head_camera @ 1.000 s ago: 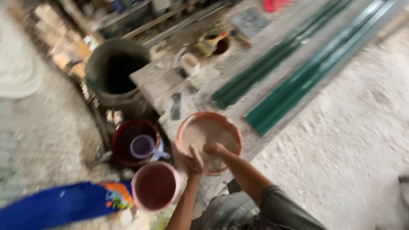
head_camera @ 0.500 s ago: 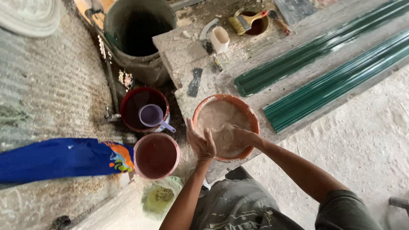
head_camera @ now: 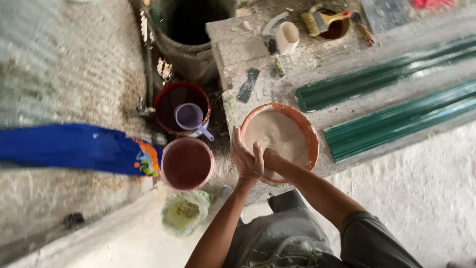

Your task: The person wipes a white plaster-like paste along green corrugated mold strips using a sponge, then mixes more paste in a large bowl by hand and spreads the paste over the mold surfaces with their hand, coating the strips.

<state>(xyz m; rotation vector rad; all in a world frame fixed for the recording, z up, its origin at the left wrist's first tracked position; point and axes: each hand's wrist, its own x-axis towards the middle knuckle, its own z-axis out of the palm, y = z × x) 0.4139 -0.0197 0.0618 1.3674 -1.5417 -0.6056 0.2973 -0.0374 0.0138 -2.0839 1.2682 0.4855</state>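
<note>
An orange bowl point(head_camera: 308, 133) full of smooth beige paste sits on a dusty concrete slab point(head_camera: 238, 49). My left hand point(head_camera: 245, 158) is at the bowl's near left rim, fingers pointing up and thumb laid against my right hand. My right hand point(head_camera: 271, 159) reaches into the near side of the bowl and touches the paste. It is largely hidden behind my left hand. My two hands are pressed together over the rim.
Left of the slab stand a red bucket point(head_camera: 168, 101) with a purple scoop point(head_camera: 189, 116), a pinkish bucket of dark liquid point(head_camera: 187, 165) and a big dark drum point(head_camera: 191, 25). Green metal profiles point(head_camera: 391, 79) lie to the right. A brush point(head_camera: 325, 20), white cup point(head_camera: 287, 37), scraper point(head_camera: 248, 84) and blue cloth point(head_camera: 74, 148) are nearby.
My hands, apart at the bowl's rim half a second ago, have come together at its near left edge. The view has shifted and closed in on the bowl.
</note>
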